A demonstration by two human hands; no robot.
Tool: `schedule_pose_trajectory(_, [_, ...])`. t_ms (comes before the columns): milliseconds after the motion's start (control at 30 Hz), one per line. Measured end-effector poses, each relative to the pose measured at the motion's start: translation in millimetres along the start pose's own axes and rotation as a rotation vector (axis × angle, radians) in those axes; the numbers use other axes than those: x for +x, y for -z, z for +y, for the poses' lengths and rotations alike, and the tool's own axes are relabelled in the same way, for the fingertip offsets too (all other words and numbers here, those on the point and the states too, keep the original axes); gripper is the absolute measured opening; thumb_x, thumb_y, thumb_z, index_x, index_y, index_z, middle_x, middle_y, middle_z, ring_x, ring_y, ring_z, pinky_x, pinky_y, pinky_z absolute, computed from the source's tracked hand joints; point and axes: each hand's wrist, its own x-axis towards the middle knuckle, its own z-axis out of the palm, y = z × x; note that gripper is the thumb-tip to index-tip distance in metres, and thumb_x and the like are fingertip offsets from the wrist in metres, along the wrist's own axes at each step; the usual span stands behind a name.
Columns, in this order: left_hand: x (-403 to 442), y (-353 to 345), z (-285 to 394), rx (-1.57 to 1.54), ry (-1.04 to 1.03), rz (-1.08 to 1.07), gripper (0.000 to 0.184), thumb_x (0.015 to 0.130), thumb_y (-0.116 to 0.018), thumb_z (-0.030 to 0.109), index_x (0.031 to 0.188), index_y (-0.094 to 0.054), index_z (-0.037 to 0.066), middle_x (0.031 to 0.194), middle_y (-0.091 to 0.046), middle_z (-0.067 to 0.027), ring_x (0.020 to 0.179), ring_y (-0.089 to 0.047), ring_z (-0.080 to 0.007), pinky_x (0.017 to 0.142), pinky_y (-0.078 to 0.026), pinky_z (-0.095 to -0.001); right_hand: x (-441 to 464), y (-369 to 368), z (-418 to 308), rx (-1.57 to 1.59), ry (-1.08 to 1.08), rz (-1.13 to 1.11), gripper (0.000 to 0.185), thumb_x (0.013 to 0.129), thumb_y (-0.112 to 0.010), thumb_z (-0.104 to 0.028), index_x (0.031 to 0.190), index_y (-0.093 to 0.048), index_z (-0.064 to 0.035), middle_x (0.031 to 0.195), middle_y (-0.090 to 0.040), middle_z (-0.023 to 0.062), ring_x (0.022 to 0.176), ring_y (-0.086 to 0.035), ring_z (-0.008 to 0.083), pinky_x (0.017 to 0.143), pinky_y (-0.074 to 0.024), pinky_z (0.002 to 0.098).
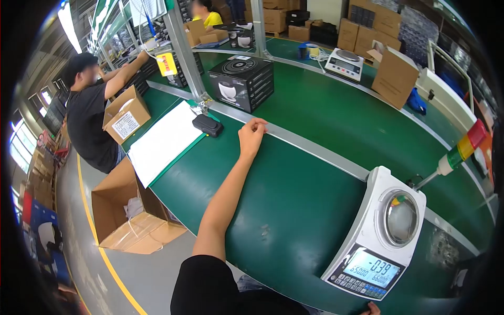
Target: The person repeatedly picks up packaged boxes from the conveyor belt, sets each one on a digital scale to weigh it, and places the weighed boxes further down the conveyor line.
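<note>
My left hand (252,137) rests at the metal rail (315,152) along the far side of the green bench, its fingers curled in and no object showing in them. Beyond it, a printed black box (241,83) with a white bowl pictured on its side stands by the rail. Only a few fingers of my right hand (373,308) show at the bottom edge, by the front of a white digital scale (380,236). The scale's lit display reads -0.39, and its round metal pan holds nothing.
A black clip-like device (208,125) lies beside white paper sheets (168,142). An open carton (131,210) stands on the floor at left. A co-worker in black (89,115) reaches across the bench. Past the rail are another scale (344,64) and a signal light (462,147).
</note>
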Motion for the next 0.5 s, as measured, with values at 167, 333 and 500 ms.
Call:
schedule_pose_trajectory(167, [51.2, -4.4, -10.4, 0.061, 0.036, 0.392, 0.090, 0.066, -0.073, 0.040, 0.132, -0.026, 0.003, 0.127, -0.029, -0.0207, 0.111, -0.040, -0.0350, 0.074, -0.048, -0.0394, -3.2, 0.3, 3.1, -0.006, -0.022, -0.002, 0.030, 0.088, -0.040, -0.025, 0.080, -0.062, -0.0066, 0.078, -0.058, 0.0108, 0.075, -0.051, 0.0279, 0.071, -0.0381, 0.0398])
schedule_pose_trajectory(333, [94.0, 1.3, 61.9, -0.530, 0.607, 0.262, 0.124, 0.055, -0.077, 0.054, 0.141, 0.002, 0.014, 0.139, -0.003, -0.0164, 0.126, -0.022, -0.0420, 0.080, -0.047, -0.0579, -0.3, 0.0, -0.2, 0.011, -0.020, 0.015, 0.023, 0.084, -0.042, -0.018, 0.079, -0.061, -0.0067, 0.075, -0.058, 0.0109, 0.071, -0.050, 0.0265, 0.069, -0.0389, 0.0376])
schedule_pose_trajectory(500, [111.7, -24.3, 45.5, -0.636, 0.622, 0.328, 0.107, 0.054, -0.078, 0.043, 0.130, -0.011, 0.008, 0.130, -0.029, -0.0181, 0.115, -0.040, -0.0384, 0.084, -0.040, -0.0617, 0.3, -2.1, -0.5, 0.060, -0.005, 0.071, 0.025, 0.085, -0.043, -0.020, 0.076, -0.061, -0.0055, 0.073, -0.057, 0.0114, 0.067, -0.049, 0.0261, 0.067, -0.0389, 0.0370])
